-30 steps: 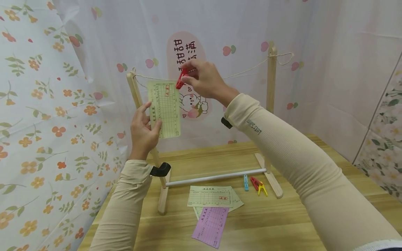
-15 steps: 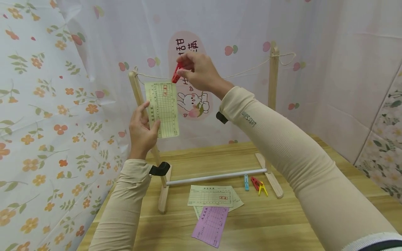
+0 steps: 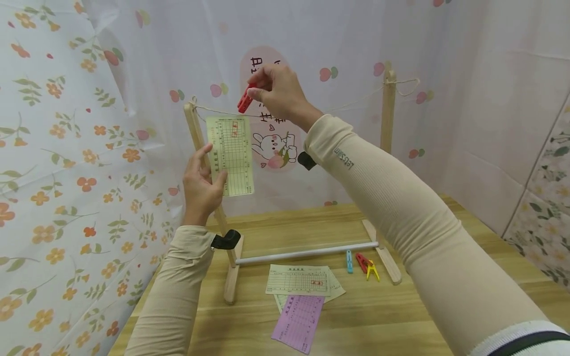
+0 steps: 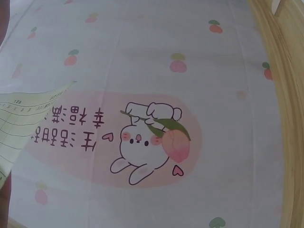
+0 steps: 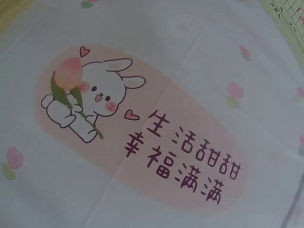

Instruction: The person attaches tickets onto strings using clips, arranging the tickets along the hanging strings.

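Observation:
In the head view my left hand [image 3: 202, 185] pinches a pale yellow-green receipt slip [image 3: 236, 158] by its left edge, thumb in front. The slip is upright, its top edge just under the string [image 3: 262, 116]. My right hand [image 3: 282, 94] pinches a red clothespin [image 3: 245, 100], tilted with its tip down, just above the slip's top right corner. A bent part of the slip [image 4: 19, 118] shows at the left of the left wrist view. The right wrist view has only a corner of the slip [image 5: 287, 19], with the clothespin out of frame.
The string sags between two wooden posts [image 3: 386, 118] joined by a white rod [image 3: 307, 251]. Several slips lie on the table, a pale green one [image 3: 297, 280] over others and a purple one [image 3: 298, 324]. Blue [image 3: 349, 262], red [image 3: 362, 262] and yellow [image 3: 372, 271] clothespins lie by the right foot.
My right hand has moved up and to the left with the red clothespin, from beside the slip's top right corner to above it. The left hand and slip have barely moved.

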Available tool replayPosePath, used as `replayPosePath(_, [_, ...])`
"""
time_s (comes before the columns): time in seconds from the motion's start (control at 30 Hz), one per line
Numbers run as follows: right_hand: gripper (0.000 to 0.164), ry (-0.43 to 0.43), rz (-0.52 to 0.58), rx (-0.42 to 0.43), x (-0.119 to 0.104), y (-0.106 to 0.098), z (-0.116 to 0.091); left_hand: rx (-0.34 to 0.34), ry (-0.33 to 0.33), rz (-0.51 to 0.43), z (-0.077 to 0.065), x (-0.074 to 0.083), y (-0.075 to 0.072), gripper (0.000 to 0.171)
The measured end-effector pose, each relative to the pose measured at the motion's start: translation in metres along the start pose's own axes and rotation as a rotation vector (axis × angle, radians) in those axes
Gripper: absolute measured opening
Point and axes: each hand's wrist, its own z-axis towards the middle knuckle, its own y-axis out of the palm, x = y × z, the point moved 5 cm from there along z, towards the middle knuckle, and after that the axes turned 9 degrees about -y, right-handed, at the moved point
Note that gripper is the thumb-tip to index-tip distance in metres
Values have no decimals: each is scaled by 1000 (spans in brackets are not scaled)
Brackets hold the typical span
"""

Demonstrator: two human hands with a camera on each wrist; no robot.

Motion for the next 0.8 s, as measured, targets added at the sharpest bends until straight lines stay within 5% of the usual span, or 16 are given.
replayPosePath(0.3, [13, 59, 75, 8, -1, 10, 3, -3, 17, -20, 8, -30, 0, 61])
replayPosePath(0.8, [12, 170, 93, -38, 1, 26, 7, 11, 23, -20, 8, -28, -3, 61])
